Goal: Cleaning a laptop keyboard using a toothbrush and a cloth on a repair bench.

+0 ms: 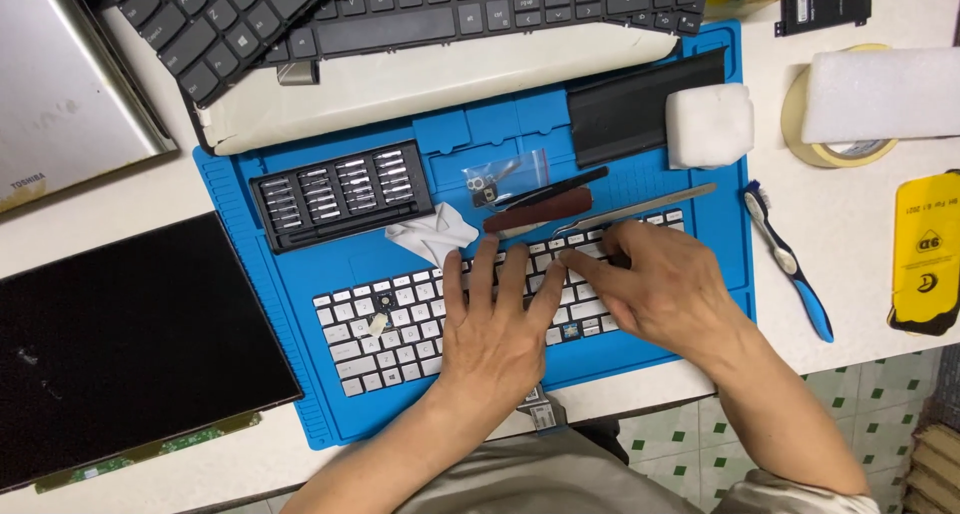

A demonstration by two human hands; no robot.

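A white laptop keyboard (400,319) lies slanted on a blue work mat (330,414). My left hand (495,324) rests flat on its middle, fingers spread over the keys. My right hand (655,289) lies on the keyboard's right end, its fingertips pressed on keys beside my left fingers. One key cap (377,324) sits loose on the left part of the keyboard, below a bare key spot. A crumpled white cloth (432,234) lies just above the keyboard.
On the mat: a black screwdriver bit set (335,194), metal tweezers (650,206), a dark-handled tool (540,212), a small bag of parts (495,174), a white sponge (708,124). A black screen panel (120,344) lies left. A blue toothbrush (790,264) and tape roll (830,149) lie right. Black keyboards (400,4) lie behind.
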